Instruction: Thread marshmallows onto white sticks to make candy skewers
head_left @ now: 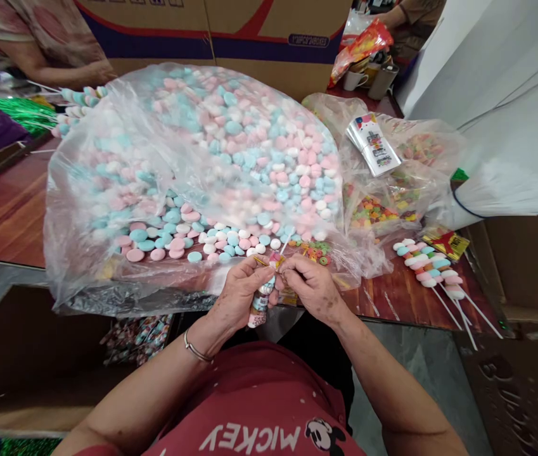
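My left hand (243,292) is closed around a marshmallow skewer in a printed clear wrapper (259,308). Its white stick (288,239) points up and away from me. A gold twist tie (260,260) crosses the gathered neck of the wrapper, and the fingertips of my right hand (313,286) pinch together there, partly hiding it. Just beyond my hands, loose pink, blue and white marshmallows (173,244) spill from the mouth of a big clear bag (78,209). Small gummy rings (316,251) lie beside them.
At right are unwrapped marshmallow skewers (428,263), a gold packet (447,243), bundled white sticks (501,190) and stacked printed wrappers (374,145) on bags of gummies (377,209). An open carton (35,342) stands below left. Another person's arm (64,66) is at far left.
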The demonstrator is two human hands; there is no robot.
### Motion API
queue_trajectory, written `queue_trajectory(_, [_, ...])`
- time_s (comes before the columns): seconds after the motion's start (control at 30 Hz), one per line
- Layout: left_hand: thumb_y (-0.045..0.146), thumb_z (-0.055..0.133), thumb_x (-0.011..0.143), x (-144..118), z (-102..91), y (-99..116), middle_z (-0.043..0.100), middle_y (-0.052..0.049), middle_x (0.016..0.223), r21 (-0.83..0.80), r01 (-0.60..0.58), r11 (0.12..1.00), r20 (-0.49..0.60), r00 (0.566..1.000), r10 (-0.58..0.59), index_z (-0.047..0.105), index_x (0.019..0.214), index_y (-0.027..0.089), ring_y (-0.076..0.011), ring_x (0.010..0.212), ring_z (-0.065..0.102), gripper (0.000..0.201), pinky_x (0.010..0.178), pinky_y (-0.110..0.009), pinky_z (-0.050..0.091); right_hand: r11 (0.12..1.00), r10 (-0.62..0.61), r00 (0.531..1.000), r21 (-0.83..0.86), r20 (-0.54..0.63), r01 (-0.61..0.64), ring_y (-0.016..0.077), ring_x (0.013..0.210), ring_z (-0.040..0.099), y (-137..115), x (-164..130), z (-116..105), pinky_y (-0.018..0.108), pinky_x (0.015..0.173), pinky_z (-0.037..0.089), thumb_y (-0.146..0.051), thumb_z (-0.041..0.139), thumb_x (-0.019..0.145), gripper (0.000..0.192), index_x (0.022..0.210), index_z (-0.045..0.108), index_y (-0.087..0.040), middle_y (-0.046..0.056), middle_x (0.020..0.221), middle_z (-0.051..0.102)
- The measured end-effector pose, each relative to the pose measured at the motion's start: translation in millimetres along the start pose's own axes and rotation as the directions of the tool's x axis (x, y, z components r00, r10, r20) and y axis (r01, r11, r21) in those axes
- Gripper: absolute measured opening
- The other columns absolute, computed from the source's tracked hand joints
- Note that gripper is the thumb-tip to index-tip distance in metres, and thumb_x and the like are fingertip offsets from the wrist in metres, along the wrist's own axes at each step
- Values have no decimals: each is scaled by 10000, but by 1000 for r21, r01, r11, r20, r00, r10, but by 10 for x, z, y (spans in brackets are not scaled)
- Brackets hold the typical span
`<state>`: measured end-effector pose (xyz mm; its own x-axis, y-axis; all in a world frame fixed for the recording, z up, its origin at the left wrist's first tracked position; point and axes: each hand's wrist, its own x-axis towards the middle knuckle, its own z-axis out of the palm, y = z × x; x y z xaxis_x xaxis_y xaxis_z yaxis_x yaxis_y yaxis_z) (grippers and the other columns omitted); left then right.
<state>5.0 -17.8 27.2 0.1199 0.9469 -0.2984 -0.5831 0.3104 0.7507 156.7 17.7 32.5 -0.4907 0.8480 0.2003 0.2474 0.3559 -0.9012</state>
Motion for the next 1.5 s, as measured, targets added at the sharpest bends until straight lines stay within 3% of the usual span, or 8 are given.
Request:
queue_trajectory(0.23, [319,773,700,-33,-23,-5,666,22,590,43,-46,998,-54,997,48,495,736,183,-104,389,565,311,371,-179,408,933,-139,986,-322,89,160,127,728,574,33,-31,-26,240,692,436,-141,464,936,181,863,626,-179,10,768,621])
queue_trajectory(0.37, [320,739,719,6,-44,0,646,21,561,193,-3,981,-29,1000,9,536,700,165,-91,391,555,256,376,-173,408,604,-377,903,-685,204,407,173,717,526,-10,-54,-23,300,657,412,-177,407,983,293,815,644,-142,58,730,605])
queue_trajectory(0.5, [323,755,677,94,-113,75,612,23,488,268,159,950,78,980,-185,553,700,164,-103,364,544,258,360,-182,410,397,-464,803,-723,373,565,213,800,541,-54,-52,-100,359,702,441,-201,396,994,289,980,674,-123,95,840,670])
queue_trajectory(0.67, [264,749,659,162,-256,216,700,-51,614,403,334,852,386,782,-490,667,757,116,-112,418,594,196,399,-195,455,466,-434,679,-497,592,732,229,1071,585,-163,-26,-270,391,927,482,-88,333,969,365,1186,623,-129,119,1240,653])
queue_trajectory(0.83, [189,762,617,162,-267,211,696,-32,586,450,377,809,498,646,-578,688,756,119,-118,424,602,172,423,-205,479,565,-411,632,-360,657,742,188,1083,628,-301,2,-296,313,932,523,-91,315,969,353,1075,649,-134,116,1105,699])
queue_trajectory(0.97, [174,792,541,128,-209,107,675,-14,548,411,420,809,482,653,-584,654,671,135,-121,429,597,193,423,-205,478,499,-385,606,-396,696,771,216,919,650,-287,-67,-258,368,796,563,-113,331,961,320,1023,644,-137,119,977,698])
queue_trajectory(1.2, [133,687,557,78,-141,33,652,-4,522,496,346,797,364,750,-552,659,630,124,-106,403,569,79,425,-213,489,448,-289,739,-597,608,666,230,899,622,-183,-274,-225,354,724,527,-111,329,944,299,969,625,-154,146,1073,664])
queue_trajectory(1.5, [128,733,539,54,-103,105,693,-29,534,480,502,719,363,633,-684,702,626,110,-107,382,580,95,361,-174,444,602,-331,688,-418,646,681,175,932,599,-241,-285,-313,316,800,473,-133,300,1005,310,968,607,-150,100,1047,680])
